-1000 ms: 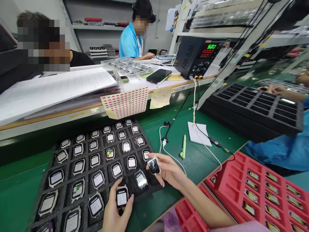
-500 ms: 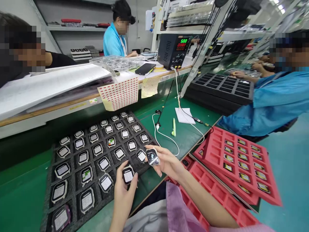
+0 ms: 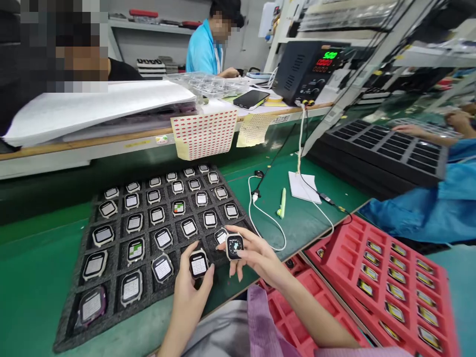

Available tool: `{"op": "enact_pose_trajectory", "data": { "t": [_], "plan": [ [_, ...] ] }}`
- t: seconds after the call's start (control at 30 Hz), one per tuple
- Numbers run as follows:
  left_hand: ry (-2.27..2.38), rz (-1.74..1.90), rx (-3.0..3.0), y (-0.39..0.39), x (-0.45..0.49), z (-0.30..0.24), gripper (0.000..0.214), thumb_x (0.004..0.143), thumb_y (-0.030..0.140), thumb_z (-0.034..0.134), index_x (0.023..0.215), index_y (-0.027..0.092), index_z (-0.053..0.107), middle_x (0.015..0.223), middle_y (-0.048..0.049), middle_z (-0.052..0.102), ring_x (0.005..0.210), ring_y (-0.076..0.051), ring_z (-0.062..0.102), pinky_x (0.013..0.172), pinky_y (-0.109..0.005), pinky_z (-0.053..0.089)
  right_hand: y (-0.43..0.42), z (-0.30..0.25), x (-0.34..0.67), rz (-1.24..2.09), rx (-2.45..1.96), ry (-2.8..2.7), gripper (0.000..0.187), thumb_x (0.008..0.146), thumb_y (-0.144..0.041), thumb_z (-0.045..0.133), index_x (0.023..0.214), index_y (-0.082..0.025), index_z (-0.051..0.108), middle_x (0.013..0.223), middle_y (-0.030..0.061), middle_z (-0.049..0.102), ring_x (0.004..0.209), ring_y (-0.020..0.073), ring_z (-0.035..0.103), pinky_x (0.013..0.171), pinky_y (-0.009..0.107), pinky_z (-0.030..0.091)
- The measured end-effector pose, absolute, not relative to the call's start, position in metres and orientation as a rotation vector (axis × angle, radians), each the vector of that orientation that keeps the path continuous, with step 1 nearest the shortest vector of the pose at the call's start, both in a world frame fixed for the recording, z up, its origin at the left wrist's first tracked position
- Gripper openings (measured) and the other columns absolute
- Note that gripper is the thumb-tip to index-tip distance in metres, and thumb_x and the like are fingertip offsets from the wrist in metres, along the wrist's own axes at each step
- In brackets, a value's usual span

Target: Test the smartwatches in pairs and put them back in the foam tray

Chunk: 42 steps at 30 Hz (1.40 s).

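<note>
My left hand [image 3: 191,282] grips a smartwatch [image 3: 199,264] by its sides, thumb on the right and fingers on the left. Its lit screen shows a white page, and I cannot tell whether it is fully clear of the foam tray below. Between the thumb and fingers of my right hand [image 3: 256,255] is another smartwatch [image 3: 234,247], a strapless case with a dark dial facing me. Several similar watches [image 3: 162,267] lie in the compartments of the dark grey foam tray [image 3: 111,317]. One watch [image 3: 220,237] in the tray is partly hidden behind my right fingers.
At right, red foam trays [image 3: 345,255] hold several watches. A white cable [image 3: 269,218], green pen [image 3: 283,202] and paper pad [image 3: 304,186] lie on the green bench. A power supply [image 3: 308,74] and phone [image 3: 251,99] stand on the shelf. Co-workers sit around.
The view has swung left, so the scene sits further right. In my right hand the dark-dial watch has turned more upright, its screen facing me. My left hand keeps its watch.
</note>
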<state>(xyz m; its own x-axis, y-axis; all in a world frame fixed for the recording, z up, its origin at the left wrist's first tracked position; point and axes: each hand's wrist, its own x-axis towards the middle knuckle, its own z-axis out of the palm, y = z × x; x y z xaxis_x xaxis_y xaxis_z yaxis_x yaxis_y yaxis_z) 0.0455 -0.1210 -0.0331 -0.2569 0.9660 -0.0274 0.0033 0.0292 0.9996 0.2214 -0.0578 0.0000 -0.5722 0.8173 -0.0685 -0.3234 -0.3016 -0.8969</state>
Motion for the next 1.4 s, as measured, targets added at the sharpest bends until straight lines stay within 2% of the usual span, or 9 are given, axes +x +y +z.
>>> {"op": "enact_pose_trajectory", "data": {
  "t": [0.17,0.37,0.53,0.63,0.83,1.03,1.17,1.33,1.4],
  "plan": [
    [1.372,1.324,0.967,-0.117,0.042,-0.035,0.055,0.079,0.036,0.065,0.128,0.021,0.043,0.112,-0.0096,0.057,0.094,-0.023,0.061,0.075,-0.033,0.055,-0.047,-0.004,0.218,1.967,-0.627,-1.208,0.044,0.085,-0.024,0.062,0.125,-0.017,0.045,0.111,0.0166,0.064,0.063,0.0182,0.068,0.048,0.026,0.054],
    [1.326,1.316,0.894,-0.111,0.045,-0.035,0.055,0.078,0.036,0.065,0.126,0.021,0.043,0.094,-0.0046,0.058,0.072,-0.017,0.059,0.057,-0.025,0.051,-0.039,-0.008,0.218,1.963,-0.613,-1.182,0.038,0.087,-0.025,0.061,0.121,-0.017,0.047,0.106,0.0146,0.065,0.059,0.0167,0.068,0.045,0.023,0.052],
    [1.408,1.251,0.974,-0.11,0.049,-0.031,0.057,0.076,0.032,0.066,0.126,0.022,0.041,0.104,-0.0063,0.058,0.077,-0.018,0.06,0.065,-0.028,0.052,-0.034,-0.009,0.224,1.979,-0.58,-1.198,0.041,0.09,-0.028,0.059,0.127,-0.018,0.047,0.107,0.0153,0.065,0.062,0.0179,0.068,0.045,0.023,0.052],
    [1.562,1.092,1.147,-0.112,0.052,-0.032,0.066,0.073,0.026,0.067,0.131,0.021,0.037,0.094,-0.005,0.06,0.061,-0.016,0.057,0.061,-0.031,0.051,-0.03,-0.01,0.227,2.022,-0.539,-1.165,0.048,0.089,-0.028,0.06,0.134,-0.02,0.044,0.114,0.0157,0.062,0.071,0.0208,0.069,0.052,0.027,0.055],
    [1.782,1.075,1.291,-0.114,0.061,-0.036,0.051,0.078,0.026,0.059,0.127,0.018,0.045,0.089,-0.0067,0.061,0.053,-0.015,0.051,0.058,-0.032,0.048,-0.02,-0.017,0.233,1.914,-0.557,-1.101,0.036,0.082,-0.025,0.069,0.117,-0.02,0.06,0.098,0.0098,0.066,0.056,0.016,0.065,0.048,0.026,0.053],
    [1.77,1.025,1.324,-0.117,0.053,-0.036,0.051,0.079,0.027,0.058,0.128,0.018,0.045,0.092,-0.0078,0.063,0.06,-0.018,0.056,0.063,-0.032,0.048,-0.006,-0.017,0.246,1.687,-0.675,-1.097,0.037,0.081,-0.022,0.069,0.117,-0.019,0.061,0.101,0.0101,0.066,0.054,0.0143,0.063,0.046,0.025,0.051],
    [1.741,1.003,1.315,-0.118,0.041,-0.036,0.052,0.077,0.028,0.06,0.127,0.019,0.047,0.091,-0.0068,0.063,0.072,-0.021,0.06,0.069,-0.033,0.048,-0.009,-0.023,0.245,1.854,-0.599,-0.997,0.038,0.084,-0.024,0.066,0.12,-0.019,0.059,0.099,0.0106,0.067,0.056,0.0137,0.062,0.049,0.025,0.051],
    [1.668,0.988,1.243,-0.118,0.029,-0.035,0.057,0.074,0.027,0.065,0.126,0.02,0.045,0.088,-0.0039,0.063,0.059,-0.017,0.056,0.061,-0.032,0.049,-0.019,-0.031,0.235,2.026,-0.546,-0.935,0.039,0.084,-0.025,0.066,0.122,-0.019,0.058,0.1,0.0119,0.067,0.056,0.0142,0.063,0.05,0.026,0.051],
    [1.586,1.021,1.163,-0.117,0.028,-0.034,0.063,0.072,0.027,0.068,0.129,0.021,0.041,0.092,-0.0036,0.062,0.059,-0.016,0.056,0.063,-0.032,0.05,-0.02,-0.031,0.233,2.041,-0.541,-0.913,0.038,0.084,-0.025,0.066,0.121,-0.019,0.059,0.098,0.0117,0.068,0.053,0.0133,0.062,0.048,0.024,0.05]
  ]
}}
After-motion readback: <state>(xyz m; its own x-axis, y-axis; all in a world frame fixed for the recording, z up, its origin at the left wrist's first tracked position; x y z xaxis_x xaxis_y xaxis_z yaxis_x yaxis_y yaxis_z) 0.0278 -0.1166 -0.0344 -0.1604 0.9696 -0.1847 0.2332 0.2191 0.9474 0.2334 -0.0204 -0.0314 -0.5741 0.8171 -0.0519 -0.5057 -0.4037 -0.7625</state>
